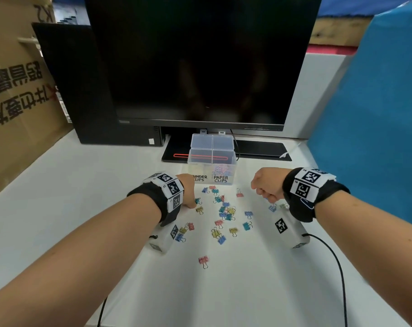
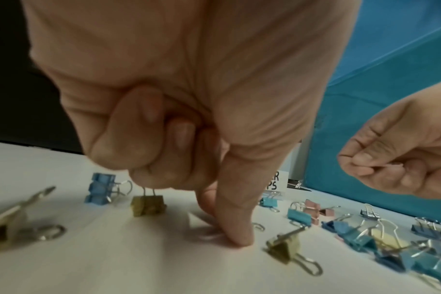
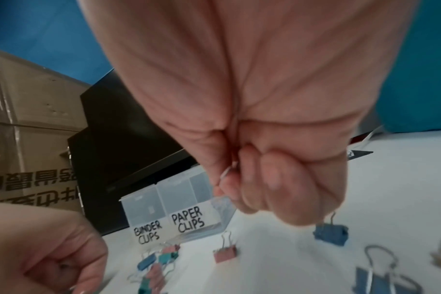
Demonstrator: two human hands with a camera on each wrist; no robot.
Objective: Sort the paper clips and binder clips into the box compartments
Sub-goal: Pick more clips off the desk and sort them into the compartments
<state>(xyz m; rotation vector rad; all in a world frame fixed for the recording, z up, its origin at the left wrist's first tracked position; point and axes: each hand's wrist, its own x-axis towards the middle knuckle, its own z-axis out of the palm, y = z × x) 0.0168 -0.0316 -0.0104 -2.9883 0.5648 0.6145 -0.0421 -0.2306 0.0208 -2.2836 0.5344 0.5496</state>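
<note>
Fingertips of the left hand (image 2: 164,111) come first: the thumb and forefinger reach straight down together and press on the white table (image 1: 59,208), nothing visible between them, while the other fingers are folded into the palm around a yellow binder clip (image 2: 148,204), whose wire handles run up into that fold. A second yellow clip (image 2: 285,250) lies just beside the pressing tips, apart from them. In the head view this hand sits at the left edge of the scatter, close to the front of the box.

On the other side, the right hand (image 3: 262,175) is curled tight above the table, thumb against forefinger, pinching a thin pale wire (image 3: 225,173); whether that is a paper clip cannot be told. A blue binder clip (image 3: 330,233) stands below its knuckles.

Between the two wrists the loose binder clips (image 1: 226,212) spread across the table, thickest in the middle; one pink clip (image 1: 203,260) lies alone nearer the person. Bare table shows left of the left forearm and towards the near edge.

Beyond the hands, the clear box (image 1: 212,161) stands open in front of the monitor (image 1: 200,62). Its right compartment, marked PAPER CLIPS, holds coloured paper clips (image 1: 220,171); what the left one, marked BINDER CLIPS, holds cannot be made out.
</note>
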